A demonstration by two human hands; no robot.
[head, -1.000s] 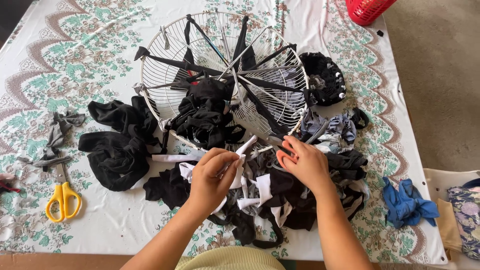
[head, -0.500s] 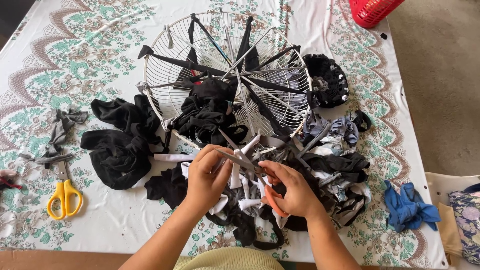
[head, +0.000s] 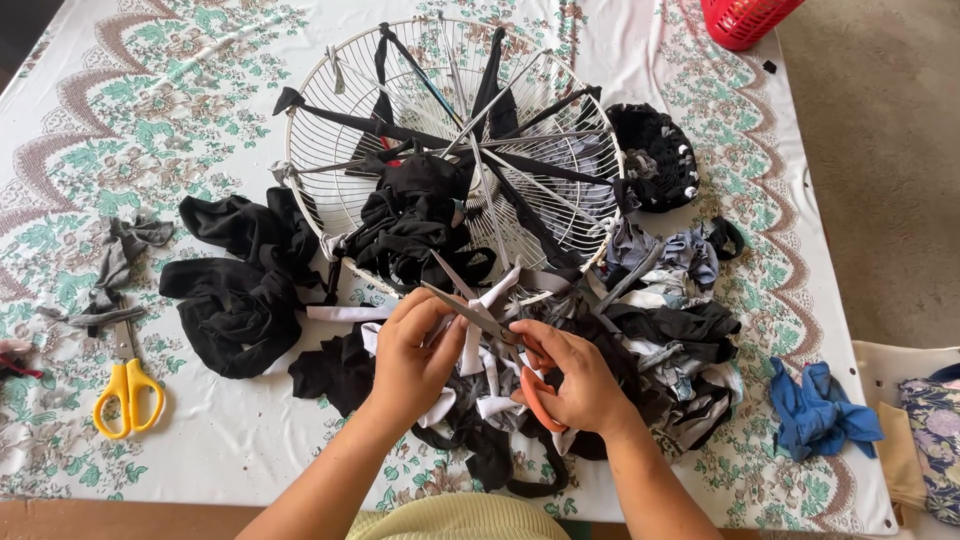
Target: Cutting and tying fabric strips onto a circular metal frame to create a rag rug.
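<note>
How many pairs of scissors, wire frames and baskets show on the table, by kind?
Scissors: 2, orange-handled scissors in the right hand, yellow-handled scissors lying left
White wire frame: 1
Red basket: 1
Total: 4

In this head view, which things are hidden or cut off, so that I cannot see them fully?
- Orange scissors: handles mostly covered by the right hand.
- White strip: lower end hidden behind the left hand.
- Red basket: cut by the top edge.
- Yellow scissors: blades under a grey scrap.
</note>
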